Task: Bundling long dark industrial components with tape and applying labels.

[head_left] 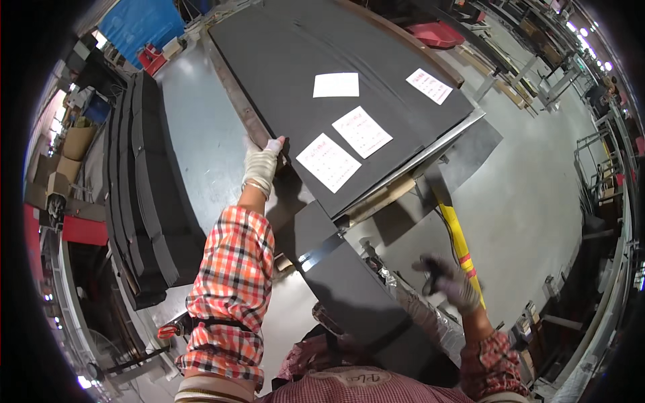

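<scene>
My left hand (261,164), in a white glove, is closed round the near end of a long brown metal strip (232,87). That strip runs along the left side of a large dark grey sheet (282,60). Several white paper sheets with red and dark marks, among them one paper (328,162) near the front corner, lie on it. My right hand (457,287), in a greyish glove with dark fingers, hovers at the lower right, above the floor. Its fingers look spread, and I see nothing held in them.
Left of the strip is a smooth grey surface (191,121), with a stack of long dark folded panels (151,201) beyond it. A narrow dark panel (349,282) extends toward my body. A yellow bar with red bands (460,245) stands at the right, near my right hand.
</scene>
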A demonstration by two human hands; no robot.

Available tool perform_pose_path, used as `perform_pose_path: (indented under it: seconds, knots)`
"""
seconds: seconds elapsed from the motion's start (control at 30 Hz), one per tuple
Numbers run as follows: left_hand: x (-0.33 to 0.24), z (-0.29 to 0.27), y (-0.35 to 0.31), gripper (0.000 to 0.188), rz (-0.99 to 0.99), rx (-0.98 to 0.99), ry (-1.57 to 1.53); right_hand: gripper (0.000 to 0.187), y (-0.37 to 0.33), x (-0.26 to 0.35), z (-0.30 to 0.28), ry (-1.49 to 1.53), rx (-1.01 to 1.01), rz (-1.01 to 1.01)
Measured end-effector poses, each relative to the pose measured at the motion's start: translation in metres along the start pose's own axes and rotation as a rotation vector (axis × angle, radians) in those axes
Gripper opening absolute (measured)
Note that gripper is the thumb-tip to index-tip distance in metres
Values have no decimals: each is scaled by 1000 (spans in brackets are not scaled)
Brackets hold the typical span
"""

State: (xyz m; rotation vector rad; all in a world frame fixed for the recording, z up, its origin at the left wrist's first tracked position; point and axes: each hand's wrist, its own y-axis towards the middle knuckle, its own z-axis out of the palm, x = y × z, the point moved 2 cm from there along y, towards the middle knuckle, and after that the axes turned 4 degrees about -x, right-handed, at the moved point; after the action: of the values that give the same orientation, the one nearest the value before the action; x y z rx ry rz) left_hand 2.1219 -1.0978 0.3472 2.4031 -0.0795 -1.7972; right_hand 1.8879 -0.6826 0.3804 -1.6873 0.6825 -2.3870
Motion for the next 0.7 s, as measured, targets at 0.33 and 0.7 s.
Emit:
perform_pose_path:
  seconds: [0.33, 0.7]
  knots:
    - [-164, 24, -313, 53, 715, 2244, 442, 77, -131, 38, 90, -1174, 172, -174]
    - [-133, -109, -148, 73, 1257, 1040, 657, 68, -90, 40, 155, -1471, -97, -103]
